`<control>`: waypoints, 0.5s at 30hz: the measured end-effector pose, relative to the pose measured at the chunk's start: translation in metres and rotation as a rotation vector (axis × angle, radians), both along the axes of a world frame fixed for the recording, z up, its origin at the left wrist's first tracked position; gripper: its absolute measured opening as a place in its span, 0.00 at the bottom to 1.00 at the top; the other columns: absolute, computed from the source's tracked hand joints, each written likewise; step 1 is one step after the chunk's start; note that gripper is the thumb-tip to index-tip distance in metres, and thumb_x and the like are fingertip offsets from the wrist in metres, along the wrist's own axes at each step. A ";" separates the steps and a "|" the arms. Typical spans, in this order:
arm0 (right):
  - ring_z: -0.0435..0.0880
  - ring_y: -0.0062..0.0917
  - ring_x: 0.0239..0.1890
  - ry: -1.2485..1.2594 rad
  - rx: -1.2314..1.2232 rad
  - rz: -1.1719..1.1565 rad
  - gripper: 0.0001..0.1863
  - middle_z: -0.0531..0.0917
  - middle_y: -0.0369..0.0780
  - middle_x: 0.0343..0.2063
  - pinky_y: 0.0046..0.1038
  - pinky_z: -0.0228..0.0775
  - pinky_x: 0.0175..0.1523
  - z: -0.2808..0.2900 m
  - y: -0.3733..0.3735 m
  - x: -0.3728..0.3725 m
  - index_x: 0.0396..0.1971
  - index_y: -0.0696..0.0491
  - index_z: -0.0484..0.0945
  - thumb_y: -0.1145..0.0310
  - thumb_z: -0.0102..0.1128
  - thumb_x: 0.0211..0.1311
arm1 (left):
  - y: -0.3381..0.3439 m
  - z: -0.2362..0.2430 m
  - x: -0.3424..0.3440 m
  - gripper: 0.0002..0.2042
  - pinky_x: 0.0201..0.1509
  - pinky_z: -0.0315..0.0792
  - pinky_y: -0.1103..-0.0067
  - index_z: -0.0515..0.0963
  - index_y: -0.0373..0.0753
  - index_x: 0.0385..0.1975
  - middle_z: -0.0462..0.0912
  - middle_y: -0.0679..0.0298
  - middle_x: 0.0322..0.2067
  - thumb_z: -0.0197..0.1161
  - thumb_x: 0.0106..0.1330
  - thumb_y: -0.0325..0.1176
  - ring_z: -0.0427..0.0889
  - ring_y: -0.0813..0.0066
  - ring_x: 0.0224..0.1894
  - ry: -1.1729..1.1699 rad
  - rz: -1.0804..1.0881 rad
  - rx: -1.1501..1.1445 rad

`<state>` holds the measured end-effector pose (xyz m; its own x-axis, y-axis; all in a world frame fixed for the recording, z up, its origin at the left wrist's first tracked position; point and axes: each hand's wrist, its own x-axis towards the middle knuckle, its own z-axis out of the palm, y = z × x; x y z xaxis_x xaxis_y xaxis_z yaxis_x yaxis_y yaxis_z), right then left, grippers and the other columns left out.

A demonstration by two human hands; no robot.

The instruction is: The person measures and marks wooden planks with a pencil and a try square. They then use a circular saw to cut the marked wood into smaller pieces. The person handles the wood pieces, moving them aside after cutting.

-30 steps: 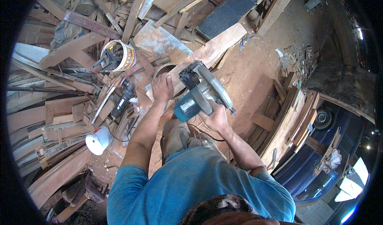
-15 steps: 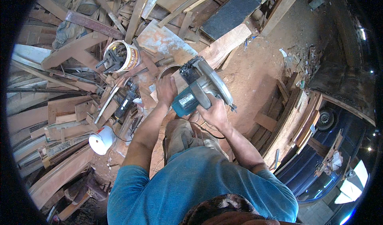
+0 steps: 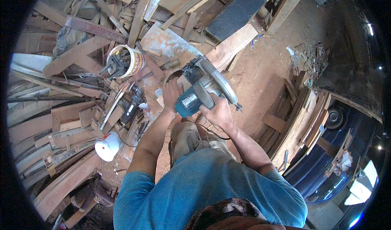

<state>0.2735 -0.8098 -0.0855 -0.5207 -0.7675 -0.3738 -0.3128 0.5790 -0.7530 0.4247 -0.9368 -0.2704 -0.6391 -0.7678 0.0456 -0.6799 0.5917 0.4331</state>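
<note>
A teal and grey circular saw (image 3: 190, 102) lies across a pale wooden board (image 3: 235, 47), its curved metal guard facing right. My right hand (image 3: 218, 112) is closed around the saw's rear handle. Just left of the saw's motor, my left hand (image 3: 172, 93) bears on the near end of the board, fingers together along its edge; the thumb is hidden. A dark power cord (image 3: 214, 133) runs from the saw past my right wrist. Saw and hands cover part of the board, and the blade cannot be seen. Beyond my left hand is a round rim (image 3: 173, 73), partly hidden.
On the left stand a white bucket of tools (image 3: 132, 62), an angle grinder (image 3: 132, 107) and a white container (image 3: 107, 147) among scrap timber. A black slab (image 3: 237, 13) lies ahead. Stacked planks (image 3: 294, 128) and a blue car (image 3: 326, 160) are on the right.
My left hand has shifted slightly right, closer to the saw's motor. The saw and my right hand stay in nearly the same place, and the whole view has tilted a little.
</note>
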 end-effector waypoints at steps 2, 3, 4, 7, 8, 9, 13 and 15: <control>0.88 0.48 0.34 -0.020 -0.003 -0.016 0.20 0.85 0.57 0.28 0.41 0.79 0.42 0.002 -0.005 0.000 0.42 0.63 0.82 0.67 0.67 0.50 | -0.001 0.002 0.000 0.25 0.58 0.68 0.61 0.70 0.30 0.61 0.79 0.51 0.45 0.58 0.71 0.41 0.77 0.55 0.49 -0.055 -0.041 -0.026; 0.88 0.47 0.35 -0.020 -0.017 -0.018 0.20 0.85 0.57 0.28 0.41 0.79 0.43 0.000 -0.006 0.000 0.42 0.63 0.82 0.67 0.67 0.50 | -0.002 0.004 0.000 0.27 0.59 0.67 0.62 0.68 0.29 0.63 0.79 0.51 0.46 0.59 0.71 0.41 0.77 0.56 0.50 -0.086 -0.068 -0.050; 0.89 0.47 0.35 -0.021 -0.032 -0.022 0.21 0.85 0.57 0.29 0.41 0.79 0.43 -0.003 -0.006 0.000 0.43 0.63 0.82 0.67 0.67 0.50 | -0.002 0.007 0.000 0.29 0.60 0.67 0.62 0.66 0.29 0.65 0.79 0.51 0.47 0.59 0.70 0.42 0.76 0.57 0.51 -0.117 -0.096 -0.075; 0.89 0.47 0.36 -0.025 -0.041 -0.020 0.21 0.85 0.56 0.29 0.40 0.79 0.44 -0.005 -0.012 -0.001 0.43 0.63 0.82 0.66 0.68 0.49 | 0.001 -0.001 -0.001 0.37 0.61 0.66 0.63 0.63 0.28 0.67 0.78 0.51 0.49 0.63 0.65 0.48 0.76 0.56 0.53 -0.150 -0.069 -0.035; 0.88 0.48 0.36 0.001 -0.036 -0.012 0.23 0.85 0.56 0.30 0.41 0.80 0.44 -0.004 -0.013 0.000 0.44 0.63 0.82 0.65 0.69 0.49 | 0.002 -0.002 0.001 0.37 0.61 0.66 0.62 0.63 0.28 0.67 0.78 0.51 0.49 0.63 0.64 0.49 0.76 0.55 0.54 -0.157 -0.081 -0.029; 0.88 0.49 0.36 0.008 -0.044 -0.006 0.23 0.85 0.56 0.30 0.42 0.79 0.44 -0.006 -0.014 -0.001 0.44 0.63 0.82 0.64 0.69 0.49 | 0.004 -0.004 0.002 0.38 0.62 0.66 0.62 0.63 0.28 0.67 0.77 0.51 0.50 0.63 0.64 0.50 0.75 0.55 0.54 -0.151 -0.099 -0.029; 0.86 0.52 0.35 -0.012 -0.070 0.008 0.22 0.84 0.57 0.28 0.44 0.79 0.43 -0.005 -0.023 -0.004 0.41 0.62 0.82 0.62 0.70 0.48 | -0.001 -0.010 0.006 0.41 0.62 0.65 0.61 0.63 0.28 0.68 0.76 0.50 0.53 0.64 0.61 0.53 0.75 0.52 0.55 -0.125 -0.193 -0.033; 0.86 0.52 0.34 -0.037 -0.059 0.014 0.22 0.84 0.58 0.27 0.45 0.79 0.42 -0.004 -0.027 -0.006 0.40 0.62 0.82 0.62 0.70 0.49 | -0.002 -0.013 0.007 0.42 0.63 0.65 0.61 0.62 0.29 0.68 0.76 0.49 0.54 0.64 0.60 0.54 0.75 0.50 0.56 -0.122 -0.224 -0.033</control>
